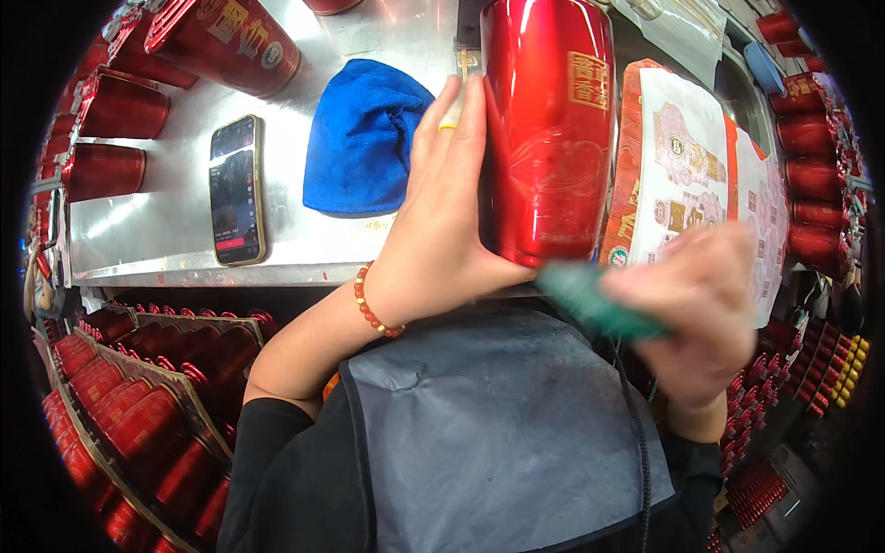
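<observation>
A glossy red tapered canister (551, 138) with a gold square mark lies on the metal table in front of me. My left hand (438, 207) rests along its left side, fingers stretched out straight, thumb spread at its near end. Motion smears my right hand (696, 300), which is closed round a green object (595, 300) too blurred to name. That object's tip is close to the canister's near end. Left of my left hand lies a bunched blue cloth (359, 138). To the canister's right are printed sticker sheets (687, 157) in white and red.
A phone (237, 189) with its screen lit lies on the metal table (313, 249). More red canisters (230, 41) stand at the far left, and others (811, 180) line the right side. Crates of red canisters (138, 405) sit below at left. A grey apron (507, 424) covers my lap.
</observation>
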`<move>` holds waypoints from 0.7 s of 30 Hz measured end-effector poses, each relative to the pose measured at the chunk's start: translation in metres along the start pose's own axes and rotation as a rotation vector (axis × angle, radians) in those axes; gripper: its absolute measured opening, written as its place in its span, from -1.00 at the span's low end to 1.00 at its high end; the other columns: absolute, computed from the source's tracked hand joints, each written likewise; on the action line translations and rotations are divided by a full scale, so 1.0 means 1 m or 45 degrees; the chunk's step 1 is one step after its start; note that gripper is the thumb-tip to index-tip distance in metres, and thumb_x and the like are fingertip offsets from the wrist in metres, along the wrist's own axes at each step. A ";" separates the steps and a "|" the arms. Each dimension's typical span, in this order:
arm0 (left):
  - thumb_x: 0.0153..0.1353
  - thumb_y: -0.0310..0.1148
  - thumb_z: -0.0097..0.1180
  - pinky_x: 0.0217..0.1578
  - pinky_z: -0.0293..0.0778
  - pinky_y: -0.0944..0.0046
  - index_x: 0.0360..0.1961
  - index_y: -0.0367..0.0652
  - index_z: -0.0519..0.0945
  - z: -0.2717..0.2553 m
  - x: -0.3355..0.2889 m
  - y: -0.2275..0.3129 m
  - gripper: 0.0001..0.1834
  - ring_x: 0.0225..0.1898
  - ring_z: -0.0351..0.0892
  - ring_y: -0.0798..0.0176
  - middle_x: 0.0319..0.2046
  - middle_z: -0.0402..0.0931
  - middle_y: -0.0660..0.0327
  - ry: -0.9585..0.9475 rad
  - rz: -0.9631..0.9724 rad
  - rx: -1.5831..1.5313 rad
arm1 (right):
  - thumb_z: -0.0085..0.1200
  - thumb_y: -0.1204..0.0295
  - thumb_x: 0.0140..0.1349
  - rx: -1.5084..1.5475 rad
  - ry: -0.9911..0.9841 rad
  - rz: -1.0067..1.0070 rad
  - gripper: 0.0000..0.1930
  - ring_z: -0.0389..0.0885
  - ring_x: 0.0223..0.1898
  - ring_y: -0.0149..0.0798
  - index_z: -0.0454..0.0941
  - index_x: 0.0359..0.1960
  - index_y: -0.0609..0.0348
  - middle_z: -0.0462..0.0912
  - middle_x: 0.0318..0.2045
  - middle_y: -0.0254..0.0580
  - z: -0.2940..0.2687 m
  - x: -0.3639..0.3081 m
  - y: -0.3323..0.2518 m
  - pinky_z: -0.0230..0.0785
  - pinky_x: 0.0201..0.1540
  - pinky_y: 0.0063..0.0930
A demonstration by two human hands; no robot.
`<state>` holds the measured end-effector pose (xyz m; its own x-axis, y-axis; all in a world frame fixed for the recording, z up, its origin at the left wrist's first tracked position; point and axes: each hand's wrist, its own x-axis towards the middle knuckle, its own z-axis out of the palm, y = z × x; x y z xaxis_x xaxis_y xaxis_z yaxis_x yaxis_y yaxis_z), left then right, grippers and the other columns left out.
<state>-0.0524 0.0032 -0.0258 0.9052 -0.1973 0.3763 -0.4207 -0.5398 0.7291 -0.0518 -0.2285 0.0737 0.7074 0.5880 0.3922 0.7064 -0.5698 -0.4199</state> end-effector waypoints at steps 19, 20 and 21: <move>-0.12 -0.32 0.60 0.45 0.11 0.00 0.55 -0.38 -0.07 0.002 -0.002 0.011 0.32 0.49 0.11 -0.23 0.49 0.04 -0.23 0.071 -0.072 -0.106 | 0.32 0.48 -0.09 -0.090 -0.127 -0.315 -0.65 0.42 -0.35 -0.26 0.79 -0.17 0.02 0.47 -0.47 -0.43 0.019 0.016 -0.002 0.26 -0.26 -0.33; -0.13 -0.31 0.62 0.46 0.10 0.01 0.55 -0.37 -0.06 0.002 -0.003 0.010 0.34 0.50 0.11 -0.20 0.50 0.05 -0.21 0.053 -0.085 -0.091 | 0.30 0.48 -0.08 -0.051 -0.125 -0.304 -0.67 0.43 -0.34 -0.26 0.79 -0.18 0.04 0.50 -0.45 -0.42 0.018 0.011 -0.004 0.28 -0.25 -0.32; -0.14 -0.29 0.62 0.46 0.09 0.01 0.55 -0.37 -0.07 0.002 -0.005 0.012 0.35 0.50 0.10 -0.19 0.50 0.04 -0.20 0.054 -0.097 -0.116 | 0.30 0.48 -0.09 -0.105 -0.084 -0.242 -0.65 0.43 -0.34 -0.26 0.79 -0.16 0.03 0.52 -0.43 -0.42 0.014 0.009 -0.003 0.29 -0.25 -0.33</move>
<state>-0.0617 -0.0036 -0.0204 0.9322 -0.1230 0.3403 -0.3564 -0.4747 0.8047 -0.0478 -0.2139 0.0671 0.5600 0.7242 0.4024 0.8285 -0.4885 -0.2737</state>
